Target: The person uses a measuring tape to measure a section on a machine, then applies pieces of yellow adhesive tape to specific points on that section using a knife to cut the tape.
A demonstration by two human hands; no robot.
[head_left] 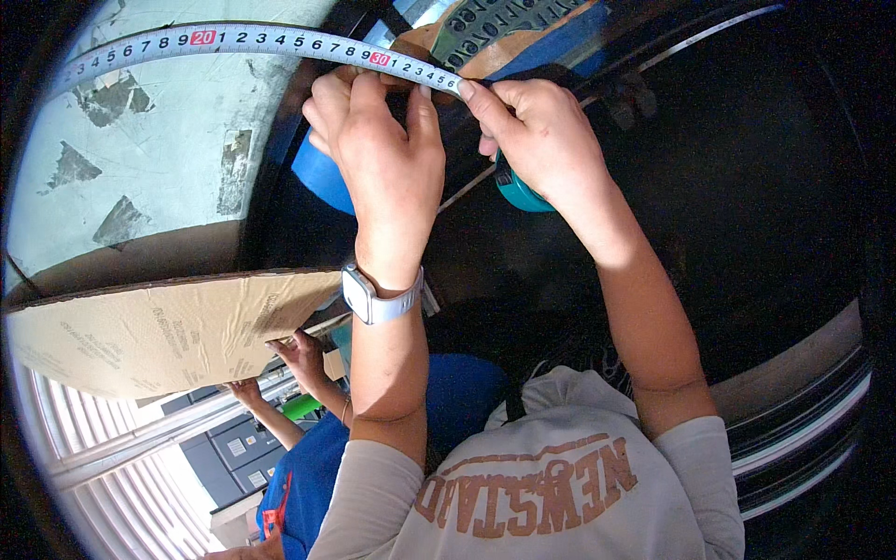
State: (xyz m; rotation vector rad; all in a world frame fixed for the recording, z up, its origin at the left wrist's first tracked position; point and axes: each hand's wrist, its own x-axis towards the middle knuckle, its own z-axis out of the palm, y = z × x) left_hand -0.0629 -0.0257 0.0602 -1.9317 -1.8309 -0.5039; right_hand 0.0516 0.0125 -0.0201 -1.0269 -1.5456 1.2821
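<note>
Across upper view: arched white tape-measure blade (271,42), black-and-red marked; left fingers (423,112), right fingers (490,107) pinching it.

From where I stand, the plainest marks are on the pale blade of the tape measure (280,40): a row of black numerals climbing toward the right, with two round tens picked out in white on red. Past it, a green panel (499,26) carries lines of dark, chunky lettering, slanted and partly cut off at the top. Big brown block letters arch across the wearer's light shirt (569,397), upside down from this viewpoint. The cardboard sheet (121,341) bears faint grey print in several patches, and the dark grey cases (217,457) have white labels too small to make out.
</note>
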